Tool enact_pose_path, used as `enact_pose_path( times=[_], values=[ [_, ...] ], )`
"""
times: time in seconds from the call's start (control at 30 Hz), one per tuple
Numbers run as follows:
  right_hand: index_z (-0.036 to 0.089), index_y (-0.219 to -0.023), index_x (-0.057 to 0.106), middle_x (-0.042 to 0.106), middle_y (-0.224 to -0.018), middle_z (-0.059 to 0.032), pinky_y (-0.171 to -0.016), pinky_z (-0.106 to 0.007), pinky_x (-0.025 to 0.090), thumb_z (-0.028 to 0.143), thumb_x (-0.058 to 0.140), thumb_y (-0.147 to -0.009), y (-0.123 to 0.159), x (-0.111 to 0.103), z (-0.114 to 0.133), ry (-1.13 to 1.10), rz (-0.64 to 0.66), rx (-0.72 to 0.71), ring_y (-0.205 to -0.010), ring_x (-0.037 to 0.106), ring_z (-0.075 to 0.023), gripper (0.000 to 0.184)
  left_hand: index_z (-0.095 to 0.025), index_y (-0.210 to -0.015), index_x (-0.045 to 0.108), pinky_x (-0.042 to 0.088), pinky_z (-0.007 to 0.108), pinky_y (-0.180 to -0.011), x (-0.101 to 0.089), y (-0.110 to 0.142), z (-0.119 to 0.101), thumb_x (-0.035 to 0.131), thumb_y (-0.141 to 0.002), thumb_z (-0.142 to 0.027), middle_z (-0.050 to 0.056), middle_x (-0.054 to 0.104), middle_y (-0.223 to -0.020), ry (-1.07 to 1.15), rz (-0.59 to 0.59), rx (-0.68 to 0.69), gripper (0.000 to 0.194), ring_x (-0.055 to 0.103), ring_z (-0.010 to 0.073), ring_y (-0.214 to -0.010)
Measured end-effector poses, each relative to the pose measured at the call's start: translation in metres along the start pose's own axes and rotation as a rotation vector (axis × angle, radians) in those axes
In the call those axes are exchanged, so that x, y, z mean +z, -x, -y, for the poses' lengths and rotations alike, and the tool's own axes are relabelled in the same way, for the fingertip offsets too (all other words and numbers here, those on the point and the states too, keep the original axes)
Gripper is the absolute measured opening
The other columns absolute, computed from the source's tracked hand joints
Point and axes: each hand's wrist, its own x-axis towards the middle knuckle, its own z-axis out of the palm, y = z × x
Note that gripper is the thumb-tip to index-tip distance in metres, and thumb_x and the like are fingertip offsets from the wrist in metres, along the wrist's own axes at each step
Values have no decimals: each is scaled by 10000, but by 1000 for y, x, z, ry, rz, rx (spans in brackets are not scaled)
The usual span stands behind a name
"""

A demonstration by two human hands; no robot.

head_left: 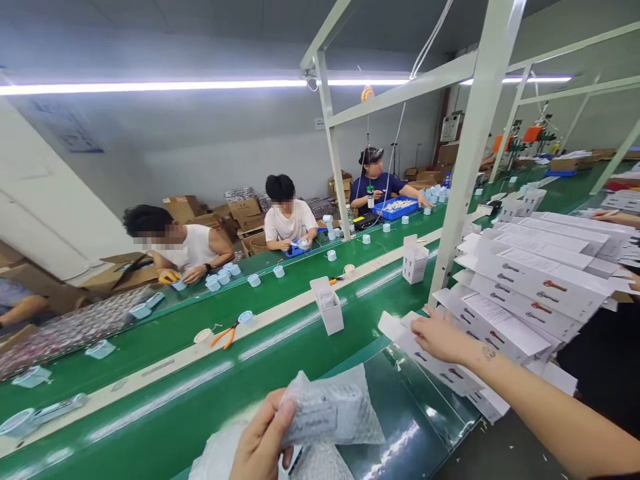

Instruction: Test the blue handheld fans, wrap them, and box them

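- Head view, clock-face as seen in the frame: left hand (265, 427), between 6 and 7 o'clock, closed on a bubble-wrap pouch (333, 410); pouch itself at 6.
- Thumb on top, fingers under one end, rest sticks out. Firm but light pinch looks best; squeezing could slide the contents about.
- Keep pouch level, since the free end could droop.
- Right hand (437, 337) at 4 o'clock, fingers bent at the edge of the flat white boxes (535, 293); can't tell if one is pinched.
- Boxes fan out and overlap, so getting one fingertip under a single edge beats dragging; a hard pull could spill the pile off the desk (425, 433).
- More bubble wrap (220, 453) under and beside left hand at 7; lift held pouch clear, may snag.
- Open white box (327, 310) upright on the green belt (280, 360) at 6, just below centre. Another (415, 260) near 3 to 4; keep sleeves and wrists off both, light card could tip.
- Orange pliers (227, 335) at 8, apart from both hands.
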Motion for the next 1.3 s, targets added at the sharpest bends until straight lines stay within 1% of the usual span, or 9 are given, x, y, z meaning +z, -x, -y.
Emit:
enact_pose_path(
  times=[0.1, 0.23, 0.47, 0.57, 0.73, 0.83, 0.97, 1.17, 1.3],
  values=[
    [219, -899, 632, 583, -977, -91, -964, -486, 354, 265, 393, -920, 10, 14, 41, -149, -180, -289, -1167, 427, -291, 244, -151, -709, 641, 332, 160, -338, -6, -9, -20, 741, -637, -496, -37, 517, -560, 131, -134, 32, 367, 391, 79, -467],
    [212, -1011, 647, 557, -1050, -119, -896, -439, 449, 267, 548, -839, 20, 75, 99, -363, -382, -451, -1051, 478, -280, 206, -175, -759, 611, 391, 192, -374, -1, -21, -27, 685, -712, -462, -33, 552, -641, 127, -152, 201, 300, 454, 96, -486],
    [196, -1253, 474, 564, -1194, -142, -993, -524, 418, 260, 611, -800, 31, 145, 127, -591, -528, -380, -1144, 476, -327, 478, -202, -799, 597, 493, 313, -757, 16, -16, 0, 490, -869, -267, 55, 630, -883, -850, 231, 668, 143, 580, 193, -849],
    [205, -1214, 470, 573, -1154, -135, -961, -519, 452, 305, 612, -810, 32, 153, 122, -565, -607, -336, -1114, 513, -319, 439, -196, -848, 568, 474, 338, -774, 44, -24, -15, 414, -889, -206, 73, 618, -947, -1179, 419, 663, 159, 540, 214, -904],
    [210, -1163, 473, 578, -1073, -115, -881, -477, 511, 243, 518, -865, 29, 159, 108, -465, -754, -344, -1034, 553, -282, 303, -201, -779, 588, 403, 293, -851, 108, -68, -50, 598, -757, -182, 19, 622, -908, -1347, 980, 563, 30, 519, 196, -938],
    [218, -1115, 500, 585, -986, -89, -809, -433, 532, 215, 496, -874, 28, 146, 97, -458, -695, -376, -943, 569, -255, 241, -205, -731, 595, 402, 236, -680, 125, -91, -58, 672, -667, -195, -27, 588, -762, -1334, 1065, 485, 101, 533, 168, -810],
    [225, -1107, 526, 525, -1044, -91, -879, -430, 487, 265, 532, -856, 30, 115, 87, -564, -603, -322, -1010, 534, -250, 254, -206, -743, 588, 348, 203, -552, 114, -94, -60, 668, -666, -252, -59, 539, -704, -1297, 1087, 390, 121, 509, 123, -671],
    [246, -1309, 348, 501, -1194, -86, -712, -279, 507, 158, 577, -712, 20, 86, 77, -1024, 14, -327, -1117, 502, -236, 646, -205, -755, 558, 358, 216, -664, 83, -68, -61, 587, -696, -226, -46, 559, -819, -1240, 987, 410, 69, 517, 140, -799],
    [234, -1208, 463, 481, -1243, -66, -707, -228, 484, 97, 554, -644, 17, 89, 82, -1106, 98, -387, -1130, 478, -212, 587, -207, -730, 563, 351, 234, -589, 70, -54, -59, 558, -664, -182, -32, 583, -765, -1316, 867, 321, 71, 539, 154, -739]
  ],
)
